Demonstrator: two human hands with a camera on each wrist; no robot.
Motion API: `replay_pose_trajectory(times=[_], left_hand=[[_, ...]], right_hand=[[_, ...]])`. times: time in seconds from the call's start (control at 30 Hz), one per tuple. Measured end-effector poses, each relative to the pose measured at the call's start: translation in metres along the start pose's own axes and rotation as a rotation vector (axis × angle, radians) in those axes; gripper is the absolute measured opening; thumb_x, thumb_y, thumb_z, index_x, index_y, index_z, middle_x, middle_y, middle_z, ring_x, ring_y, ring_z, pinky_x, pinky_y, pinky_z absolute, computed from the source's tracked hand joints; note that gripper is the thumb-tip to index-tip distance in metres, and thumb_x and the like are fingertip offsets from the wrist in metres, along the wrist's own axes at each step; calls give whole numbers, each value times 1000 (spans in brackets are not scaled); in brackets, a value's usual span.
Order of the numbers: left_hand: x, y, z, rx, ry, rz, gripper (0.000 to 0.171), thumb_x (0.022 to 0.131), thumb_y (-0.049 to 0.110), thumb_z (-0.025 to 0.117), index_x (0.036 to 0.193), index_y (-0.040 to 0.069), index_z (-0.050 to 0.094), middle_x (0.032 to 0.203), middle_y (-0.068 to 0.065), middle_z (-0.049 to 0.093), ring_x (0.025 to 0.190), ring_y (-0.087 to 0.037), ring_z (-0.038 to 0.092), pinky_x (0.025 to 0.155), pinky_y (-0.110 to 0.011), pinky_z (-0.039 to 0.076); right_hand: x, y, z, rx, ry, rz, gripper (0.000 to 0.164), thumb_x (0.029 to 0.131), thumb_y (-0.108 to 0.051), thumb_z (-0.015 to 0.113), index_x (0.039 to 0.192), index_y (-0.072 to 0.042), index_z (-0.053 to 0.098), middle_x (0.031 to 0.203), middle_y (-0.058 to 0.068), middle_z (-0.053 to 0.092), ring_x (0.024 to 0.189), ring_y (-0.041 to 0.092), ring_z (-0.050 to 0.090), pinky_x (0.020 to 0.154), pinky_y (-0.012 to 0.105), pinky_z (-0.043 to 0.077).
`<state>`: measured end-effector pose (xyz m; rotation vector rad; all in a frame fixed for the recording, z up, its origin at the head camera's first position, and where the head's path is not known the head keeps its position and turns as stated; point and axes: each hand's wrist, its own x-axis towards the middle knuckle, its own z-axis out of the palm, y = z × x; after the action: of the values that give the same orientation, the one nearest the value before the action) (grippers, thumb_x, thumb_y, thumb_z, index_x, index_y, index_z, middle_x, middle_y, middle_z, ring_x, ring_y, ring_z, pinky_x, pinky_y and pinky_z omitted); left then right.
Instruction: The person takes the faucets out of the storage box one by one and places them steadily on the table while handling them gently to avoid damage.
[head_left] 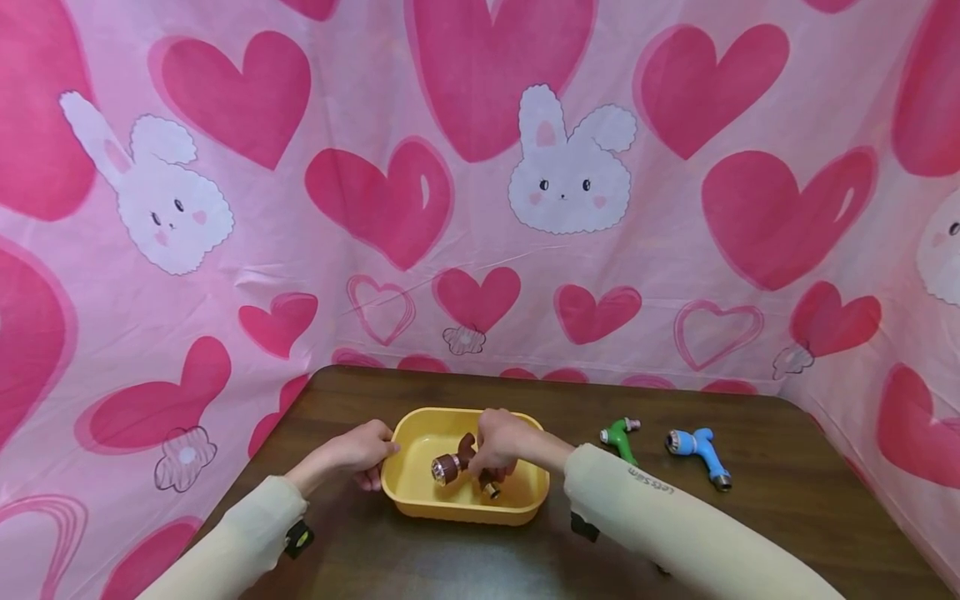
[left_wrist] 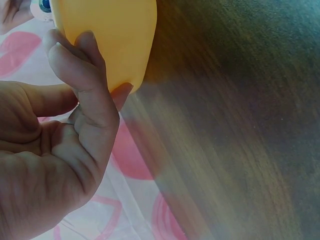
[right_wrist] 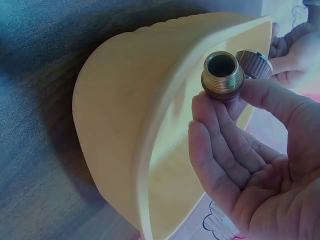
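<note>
In the head view a yellow plastic basin (head_left: 427, 510) stands on the table. My left hand (head_left: 362, 450) pinches its left rim; in the left wrist view the curled fingers (left_wrist: 82, 65) meet the yellow wall. My right hand (head_left: 504, 442) holds a brown tap (head_left: 447, 468) over the basin's inside, its ridged round knob toward the left. The right wrist view shows the thumb and fingertips pinching this tap near its threaded brass end (right_wrist: 222, 75). Whether the tap touches the basin floor I cannot tell.
To the right of the basin lie a green tap (head_left: 619, 437) and a blue tap (head_left: 701, 450) on the dark wooden table (head_left: 795, 467). A pink cloth (head_left: 480, 242) with hearts and rabbits hangs behind the table and at its sides.
</note>
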<state>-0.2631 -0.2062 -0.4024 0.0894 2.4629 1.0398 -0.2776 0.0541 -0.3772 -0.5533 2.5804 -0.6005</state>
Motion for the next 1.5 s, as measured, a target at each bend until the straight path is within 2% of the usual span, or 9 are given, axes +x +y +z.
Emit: replay_pose_trajectory(times=[0.37,0.93,1.2,1.5], left_hand=[[0,1,0,-8,5,-3,19,108,5,53,94,0,65,58,-12,63,42,-14,58,45,-28,56],[-1,1,1,-8,-2,3,19,108,5,54,93,0,65,59,-12,63,42,-14,58,45,-28,56],[-1,1,1,-41,-2,16,19,108,6,53,92,-1,63,57,-10,60,42,-14,57,44,-28,55],[-3,2,2,-29,16,3,19,108,6,54,92,-1,64,57,-11,61,42,-14,57,44,-28,55]], right_hand=[[-6,1,-7,24,3,30,30,82,-19,88,61,-6,71,56,5,67,55,21,69,57,32,62],[-12,10,-10,56,-8,8,30,83,-18,88,61,-6,71,55,5,66,52,20,67,53,30,60],[-13,14,-13,52,4,-26,30,82,-17,88,58,-7,71,53,4,66,50,19,67,53,33,61],[-20,13,-16,67,8,-17,31,82,-16,88,59,-6,71,54,5,66,52,21,69,54,34,61]])
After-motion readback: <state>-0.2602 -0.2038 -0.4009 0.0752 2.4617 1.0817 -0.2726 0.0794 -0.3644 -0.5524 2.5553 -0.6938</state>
